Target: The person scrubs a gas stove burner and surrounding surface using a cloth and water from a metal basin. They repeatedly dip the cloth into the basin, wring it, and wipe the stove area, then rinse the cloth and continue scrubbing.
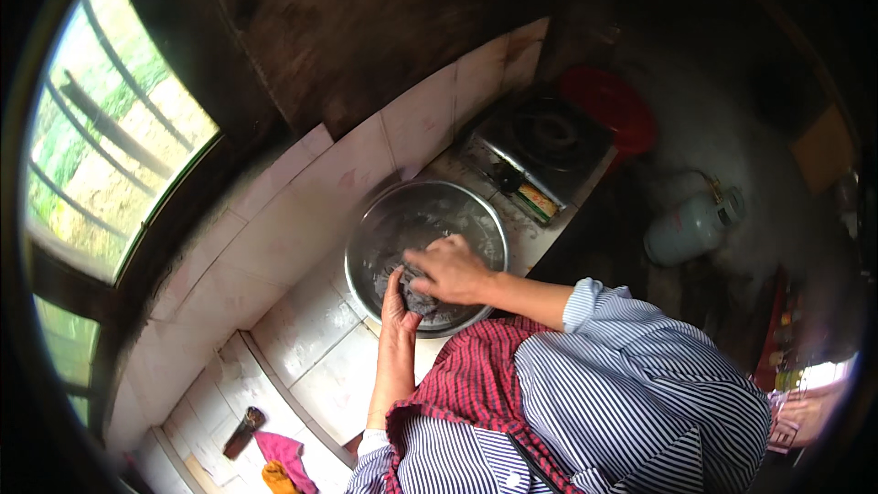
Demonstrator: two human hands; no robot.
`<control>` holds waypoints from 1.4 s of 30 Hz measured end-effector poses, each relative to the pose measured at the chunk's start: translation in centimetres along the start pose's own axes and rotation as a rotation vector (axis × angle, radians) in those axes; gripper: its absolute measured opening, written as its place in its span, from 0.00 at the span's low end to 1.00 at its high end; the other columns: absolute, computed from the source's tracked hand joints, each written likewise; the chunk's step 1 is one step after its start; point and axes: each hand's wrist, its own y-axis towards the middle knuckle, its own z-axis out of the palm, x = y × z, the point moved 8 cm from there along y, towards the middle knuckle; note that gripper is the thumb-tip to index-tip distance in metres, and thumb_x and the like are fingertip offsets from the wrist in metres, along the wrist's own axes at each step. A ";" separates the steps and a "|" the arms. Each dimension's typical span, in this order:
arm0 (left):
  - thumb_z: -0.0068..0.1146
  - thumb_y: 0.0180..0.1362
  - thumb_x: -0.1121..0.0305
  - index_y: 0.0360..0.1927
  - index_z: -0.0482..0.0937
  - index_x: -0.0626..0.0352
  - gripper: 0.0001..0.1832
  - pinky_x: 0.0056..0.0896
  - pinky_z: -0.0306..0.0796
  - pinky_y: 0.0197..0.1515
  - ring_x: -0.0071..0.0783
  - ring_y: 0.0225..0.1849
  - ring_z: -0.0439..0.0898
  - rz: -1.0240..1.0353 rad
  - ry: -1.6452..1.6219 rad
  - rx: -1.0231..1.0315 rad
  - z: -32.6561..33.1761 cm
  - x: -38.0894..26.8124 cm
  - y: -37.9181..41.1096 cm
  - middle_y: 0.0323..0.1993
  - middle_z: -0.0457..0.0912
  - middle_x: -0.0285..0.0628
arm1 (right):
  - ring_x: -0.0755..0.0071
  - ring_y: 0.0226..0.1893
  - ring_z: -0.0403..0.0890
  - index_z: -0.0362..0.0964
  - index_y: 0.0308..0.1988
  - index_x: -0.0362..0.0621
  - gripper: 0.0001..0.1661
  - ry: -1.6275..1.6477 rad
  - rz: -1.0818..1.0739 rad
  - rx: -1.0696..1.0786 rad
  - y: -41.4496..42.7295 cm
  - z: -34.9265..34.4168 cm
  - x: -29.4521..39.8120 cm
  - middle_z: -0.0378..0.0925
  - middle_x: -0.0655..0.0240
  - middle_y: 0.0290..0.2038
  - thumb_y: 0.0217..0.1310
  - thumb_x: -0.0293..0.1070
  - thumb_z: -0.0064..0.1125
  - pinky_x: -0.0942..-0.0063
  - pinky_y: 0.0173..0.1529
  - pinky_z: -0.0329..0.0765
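A wide round metal basin (357, 240) stands on the tiled counter before me, with a greyish wet-looking layer inside. Both hands are inside its rim, at the side nearest me. My left hand (398, 305) is cupped with its thumb up, against a dark grey textured mass (418, 300); what this is I cannot tell. Directly over that mass, my right hand (453, 271) is blurred, with its fingers bent. Whether the right fingers grip anything is hidden.
A gas stove (542, 144) sits beyond the basin, with a red plastic basin (610, 110) behind it. At right stands a grey gas cylinder (686, 237). Lower left, a dark brush-like object (244, 432) and a pink cloth (288, 460) lie on tiles. A barred window (110, 123) is at left.
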 end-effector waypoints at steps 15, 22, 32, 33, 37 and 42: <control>0.56 0.54 0.58 0.45 0.71 0.65 0.22 0.25 0.67 0.26 0.28 0.29 0.71 -0.116 -0.180 0.287 8.4 1.1 -3.4 0.33 0.73 0.41 | 0.68 0.33 0.78 0.66 0.52 0.48 0.45 2.048 0.605 0.310 3.2 5.6 -2.9 0.76 0.67 0.38 0.48 0.74 0.49 0.69 0.37 0.77; 0.55 0.57 0.48 0.42 0.75 0.59 0.23 0.27 0.68 0.22 0.30 0.25 0.76 -0.115 0.293 0.008 4.9 3.2 -1.6 0.28 0.78 0.41 | 0.69 0.28 0.78 0.74 0.37 0.41 0.25 1.661 0.679 0.276 4.6 7.2 -8.0 0.77 0.66 0.29 0.46 0.50 0.67 0.71 0.37 0.76; 0.58 0.51 0.67 0.38 0.76 0.65 0.13 0.31 0.71 0.27 0.27 0.27 0.77 0.311 0.744 0.023 5.6 1.6 2.1 0.30 0.78 0.40 | 0.67 0.43 0.77 0.65 0.52 0.36 0.30 1.027 0.457 0.031 7.8 6.9 -11.8 0.76 0.62 0.43 0.50 0.35 0.65 0.71 0.48 0.73; 0.58 0.50 0.68 0.38 0.76 0.65 0.14 0.30 0.72 0.29 0.27 0.28 0.77 0.370 0.782 0.035 5.5 1.6 2.6 0.30 0.79 0.40 | 0.66 0.43 0.77 0.63 0.53 0.36 0.32 0.911 0.433 -0.031 8.1 7.6 -13.2 0.76 0.62 0.43 0.49 0.34 0.66 0.70 0.48 0.73; 0.59 0.49 0.66 0.46 0.72 0.66 0.21 0.28 0.72 0.35 0.27 0.33 0.77 0.324 1.270 -0.231 3.9 -0.2 3.3 0.35 0.78 0.42 | 0.61 0.45 0.75 0.61 0.52 0.35 0.35 0.551 0.382 -0.099 8.2 4.9 -10.7 0.75 0.59 0.44 0.46 0.35 0.67 0.69 0.49 0.72; 0.61 0.49 0.62 0.53 0.66 0.62 0.29 0.28 0.72 0.39 0.29 0.38 0.76 0.434 0.743 0.105 8.7 -3.4 -2.6 0.39 0.77 0.42 | 0.62 0.49 0.72 0.63 0.54 0.39 0.39 0.866 0.317 0.099 9.0 0.1 -6.9 0.72 0.59 0.49 0.49 0.52 0.63 0.65 0.53 0.68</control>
